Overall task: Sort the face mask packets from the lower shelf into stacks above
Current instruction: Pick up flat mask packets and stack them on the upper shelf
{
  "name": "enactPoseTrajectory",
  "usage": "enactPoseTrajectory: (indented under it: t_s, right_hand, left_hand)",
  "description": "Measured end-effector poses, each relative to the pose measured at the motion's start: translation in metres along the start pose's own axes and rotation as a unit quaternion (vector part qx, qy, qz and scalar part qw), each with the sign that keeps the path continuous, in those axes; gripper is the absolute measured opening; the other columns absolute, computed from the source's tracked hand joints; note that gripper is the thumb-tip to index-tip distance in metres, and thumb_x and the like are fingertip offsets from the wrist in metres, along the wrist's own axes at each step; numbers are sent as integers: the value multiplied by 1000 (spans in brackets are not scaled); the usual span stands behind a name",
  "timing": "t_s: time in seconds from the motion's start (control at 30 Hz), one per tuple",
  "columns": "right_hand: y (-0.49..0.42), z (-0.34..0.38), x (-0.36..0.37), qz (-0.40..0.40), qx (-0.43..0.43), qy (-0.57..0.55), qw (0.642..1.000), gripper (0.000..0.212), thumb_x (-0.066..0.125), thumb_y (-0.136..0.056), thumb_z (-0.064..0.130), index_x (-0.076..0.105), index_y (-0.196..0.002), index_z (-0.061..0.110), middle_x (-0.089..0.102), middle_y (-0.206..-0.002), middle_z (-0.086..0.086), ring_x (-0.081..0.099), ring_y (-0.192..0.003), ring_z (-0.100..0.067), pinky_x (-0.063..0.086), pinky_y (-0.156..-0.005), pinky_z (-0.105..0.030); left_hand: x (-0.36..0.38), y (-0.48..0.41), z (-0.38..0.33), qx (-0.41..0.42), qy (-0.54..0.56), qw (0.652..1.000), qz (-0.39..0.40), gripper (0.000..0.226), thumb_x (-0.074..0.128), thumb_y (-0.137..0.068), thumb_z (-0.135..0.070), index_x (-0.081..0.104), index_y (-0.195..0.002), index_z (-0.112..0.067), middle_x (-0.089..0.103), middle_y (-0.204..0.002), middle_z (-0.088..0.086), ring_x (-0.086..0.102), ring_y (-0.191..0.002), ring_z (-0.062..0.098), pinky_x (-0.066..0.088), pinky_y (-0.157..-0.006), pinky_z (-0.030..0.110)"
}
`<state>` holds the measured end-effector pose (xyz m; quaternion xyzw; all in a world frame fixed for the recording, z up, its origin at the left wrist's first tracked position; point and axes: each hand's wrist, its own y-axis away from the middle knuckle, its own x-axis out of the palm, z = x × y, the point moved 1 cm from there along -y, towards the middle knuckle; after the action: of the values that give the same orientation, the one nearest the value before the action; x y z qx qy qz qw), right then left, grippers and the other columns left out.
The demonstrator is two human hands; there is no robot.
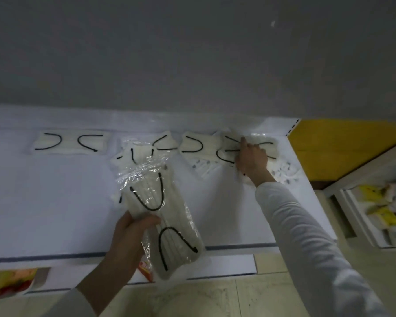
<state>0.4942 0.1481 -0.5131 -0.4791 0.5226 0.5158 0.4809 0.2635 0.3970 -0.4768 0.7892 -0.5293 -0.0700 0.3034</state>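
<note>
My left hand point(128, 234) grips a clear packet of white face masks with black ear loops point(167, 227), held lengthwise above the white shelf point(55, 202). At the shelf's back right, my right hand point(252, 156) rests on a stack of mask packets point(229, 148), its fingers stretched over the top packet. More white mask packets lie along the back: one at the left point(69, 144), a loose pile in the middle point(144, 152), and one beside my right hand point(197, 145). Packets with printed wrapping point(284, 172) stick out under the right stack.
A grey wall rises behind the shelf. A yellow panel point(343, 147) stands at the right end. Lower shelves at the right point(382, 213) hold yellow and white packets. Coloured packets point(14, 282) show below the shelf edge at bottom left. Tiled floor lies below.
</note>
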Motion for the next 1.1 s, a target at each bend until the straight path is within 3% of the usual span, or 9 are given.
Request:
enactPoseTrajectory:
  t_s: [0.13,0.27,0.47,0.53,0.63,0.73,0.83,0.97,1.1]
  right_hand:
    - [4,-2,2,-65,-59,123,988,27,45,-92,13,60,-114,12,64,-112,-10,56,-109,-31,35,-97,-39]
    - [22,-15,-8,-175,-100,132,970,20,76,-64,12,72,-83,15,69,-71,-3,64,-74,-26,47,-80,-33]
    - [110,-12,-67,-406,-303,-72,859,35,64,-68,-2,59,-100,11,64,-65,-6,57,-67,-21,40,-74,-31]
    - [150,-1,-89,-380,-385,-150,827,28,62,-78,-1,56,-104,8,70,-85,-10,57,-84,-20,46,-79,-31]
    - [205,20,-115,-291,-516,-163,789,17,48,-97,11,56,-110,5,68,-113,-15,63,-106,-24,49,-93,-32]
    - [244,45,-124,-255,-604,-131,743,13,61,-92,8,65,-105,7,66,-119,-13,62,-113,-26,51,-94,-34]
    - [268,69,-130,-211,-637,-109,734,9,65,-90,7,67,-98,11,65,-122,-14,60,-116,-25,50,-94,-33]
    - [288,102,-142,-186,-636,-75,746,10,62,-91,6,71,-96,9,64,-123,-15,59,-117,-28,48,-95,-32]
    - [309,139,-164,-135,-614,-76,774,28,50,-89,8,66,-110,3,55,-134,-17,49,-128,-29,39,-107,-42]
  left_hand:
    - [5,4,6,6,-14,1000,4,23,59,-76,11,66,-97,3,67,-90,22,63,-90,39,49,-86,52]
    - [10,7,6,12,-23,1000,17,19,58,-78,11,67,-89,-1,67,-81,17,64,-83,35,50,-80,48]
    - [20,15,0,-36,12,997,72,32,59,-79,4,63,-110,-1,67,-103,23,64,-95,37,53,-71,40]
    - [23,21,-6,-67,14,993,96,16,54,-84,2,68,-90,-3,69,-84,19,69,-73,25,54,-60,30]
    - [19,31,-16,-98,53,983,143,42,40,-93,0,66,-62,-13,60,-59,5,57,-38,8,42,-37,13]
    - [7,36,-29,-152,62,976,144,31,39,-98,-32,61,-112,-15,65,-105,11,67,-78,13,51,-67,25]
    - [-14,47,-45,-185,90,956,211,57,43,-89,-55,66,-116,-11,66,-115,19,62,-99,30,45,-89,38]
    - [-41,80,-78,-187,62,934,300,42,50,-87,-31,66,-110,-1,68,-88,15,64,-71,25,47,-68,31]
    - [-71,92,-101,-121,21,945,305,51,73,-69,-10,60,-115,9,64,-91,16,63,-77,24,50,-63,28]
